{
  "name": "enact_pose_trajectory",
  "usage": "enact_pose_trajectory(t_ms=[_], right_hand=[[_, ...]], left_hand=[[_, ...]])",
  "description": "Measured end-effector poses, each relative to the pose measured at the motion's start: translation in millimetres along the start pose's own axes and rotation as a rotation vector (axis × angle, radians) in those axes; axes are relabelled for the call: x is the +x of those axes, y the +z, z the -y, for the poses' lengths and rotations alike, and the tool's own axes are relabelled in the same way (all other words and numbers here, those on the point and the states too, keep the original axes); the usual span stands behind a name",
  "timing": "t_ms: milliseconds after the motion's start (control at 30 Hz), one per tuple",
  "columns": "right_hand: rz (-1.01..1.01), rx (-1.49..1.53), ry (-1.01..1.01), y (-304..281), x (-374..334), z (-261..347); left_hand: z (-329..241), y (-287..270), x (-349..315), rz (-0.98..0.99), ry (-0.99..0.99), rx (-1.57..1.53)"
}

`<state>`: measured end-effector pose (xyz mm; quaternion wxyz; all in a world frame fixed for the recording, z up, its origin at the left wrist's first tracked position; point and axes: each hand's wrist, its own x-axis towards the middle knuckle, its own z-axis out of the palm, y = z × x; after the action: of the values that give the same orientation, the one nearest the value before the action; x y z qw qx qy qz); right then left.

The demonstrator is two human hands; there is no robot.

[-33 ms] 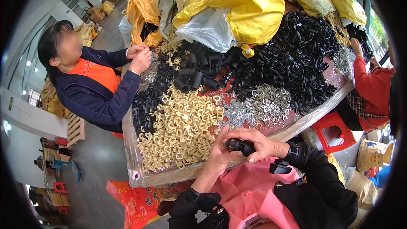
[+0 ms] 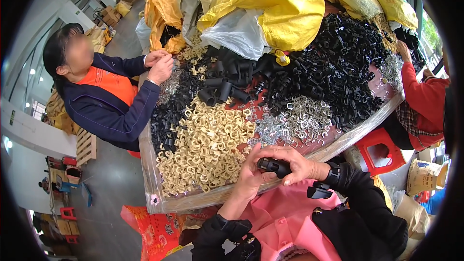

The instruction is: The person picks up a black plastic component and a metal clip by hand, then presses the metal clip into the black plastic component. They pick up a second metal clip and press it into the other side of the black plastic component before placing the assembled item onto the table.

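Observation:
Close to the table's near edge, a short black tubular plastic part [image 2: 274, 167] is held between my two hands. My left hand [image 2: 249, 176] closes on its left end with fingers and thumb. My right hand [image 2: 300, 165] curls over its top and right side, hiding that end. Just left of my hands lies a broad heap of cream-coloured curved plastic pieces [image 2: 205, 147]. Beyond them are bent silvery metal clips [image 2: 309, 118] and small grey metal bits [image 2: 271, 129].
Black plastic parts [image 2: 333, 62] and wider black tubes [image 2: 224, 89] cover the far table, beneath a yellow sack [image 2: 275, 9]. A wooden rim [image 2: 193, 204] edges the table. One co-worker [image 2: 106, 87] is at left, another [image 2: 425, 96] at right. A red stool [image 2: 379, 152] stands beside my right arm.
The hand of the co-worker on the right has shifted very slightly. My hands and the black part look the same.

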<state>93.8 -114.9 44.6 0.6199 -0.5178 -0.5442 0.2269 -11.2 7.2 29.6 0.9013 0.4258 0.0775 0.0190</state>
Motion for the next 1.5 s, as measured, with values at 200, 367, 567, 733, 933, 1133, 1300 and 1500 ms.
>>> enact_pose_trajectory(t_ms=[200,367,567,733,933,1133,1300,1500], right_hand=[[-0.025,0.038,0.025,-4,-8,-2],[-0.040,0.047,0.006,-1,-6,-3],[-0.120,0.062,0.035,-2,-5,1],[-0.139,0.096,0.042,0,-4,9],[-0.067,0.054,0.116,-19,-22,7],[0.203,-0.103,0.362,-91,-99,24],[0.304,-0.922,0.696,-100,-205,35],[0.139,-0.789,0.687,-81,-208,26]], left_hand=[[2,2,4,0.003,-0.048,-0.010],[2,2,2,-0.027,-0.068,-0.002],[7,-3,5,-0.029,-0.094,-0.042],[5,3,2,-0.012,-0.078,-0.086],[14,5,7,-0.021,-0.167,-0.041],[6,-24,9,-0.126,-0.261,0.155],[4,-26,40,-0.165,-0.222,0.258],[10,-22,121,-0.125,0.092,1.212]])
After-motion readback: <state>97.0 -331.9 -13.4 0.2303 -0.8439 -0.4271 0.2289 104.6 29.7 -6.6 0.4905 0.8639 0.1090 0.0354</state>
